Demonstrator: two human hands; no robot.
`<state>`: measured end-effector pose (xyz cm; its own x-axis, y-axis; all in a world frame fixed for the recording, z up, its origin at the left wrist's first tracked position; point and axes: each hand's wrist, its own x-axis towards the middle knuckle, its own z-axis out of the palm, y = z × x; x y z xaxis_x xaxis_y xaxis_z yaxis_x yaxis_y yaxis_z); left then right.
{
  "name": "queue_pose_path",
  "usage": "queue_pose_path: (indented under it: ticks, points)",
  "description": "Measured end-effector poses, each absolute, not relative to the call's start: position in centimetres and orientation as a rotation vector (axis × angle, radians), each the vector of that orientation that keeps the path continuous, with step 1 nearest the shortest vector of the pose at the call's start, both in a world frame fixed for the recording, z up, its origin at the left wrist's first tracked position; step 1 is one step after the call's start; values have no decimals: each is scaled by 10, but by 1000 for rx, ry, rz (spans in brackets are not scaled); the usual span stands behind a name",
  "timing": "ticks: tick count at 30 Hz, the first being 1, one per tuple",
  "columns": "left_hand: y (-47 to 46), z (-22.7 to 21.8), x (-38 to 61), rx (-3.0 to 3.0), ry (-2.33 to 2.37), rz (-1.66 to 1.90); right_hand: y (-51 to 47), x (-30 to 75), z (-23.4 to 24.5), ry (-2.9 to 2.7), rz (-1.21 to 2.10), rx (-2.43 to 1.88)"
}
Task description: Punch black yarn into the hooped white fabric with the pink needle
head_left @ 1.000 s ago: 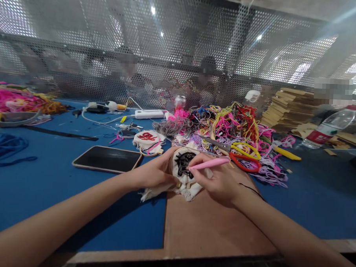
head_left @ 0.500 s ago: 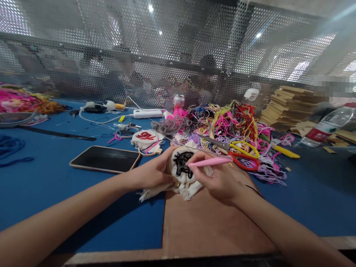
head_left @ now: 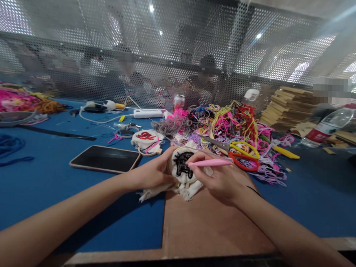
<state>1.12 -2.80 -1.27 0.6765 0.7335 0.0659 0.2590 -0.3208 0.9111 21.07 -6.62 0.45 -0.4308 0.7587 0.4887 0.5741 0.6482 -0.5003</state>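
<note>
My left hand grips the left edge of an embroidery hoop stretched with white cloth that bears a black yarn design. Frayed cloth hangs out below the hoop. In my right hand is a pink punch needle, pinched near its tip and pointing at the black loops. The tip itself is hidden by my fingers. Just beyond the hoop lie scissors with yellow and red handles. A second hoop with a red design rests to the left, behind a phone.
A heap of coloured yarn spreads behind the hoop. At right are a tilted-looking water bottle and stacked brown packets. A white power strip, a can and blue yarn also lie about. A perforated metal screen stands behind.
Both hands keep their holds, and the hoop stays in place. The punch needle's pink handle has dipped very slightly at its outer end.
</note>
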Motion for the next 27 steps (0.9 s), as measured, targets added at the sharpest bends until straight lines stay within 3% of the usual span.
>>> queue_pose_path:
  ticks: [9, 27]
  points:
    - [-30, -9, 12, 1886, 794, 585, -73, 208, 19, -2246, 246, -1238]
    - [-34, -16, 18, 1807, 694, 658, -78, 204, 20, -2265, 31, -1251]
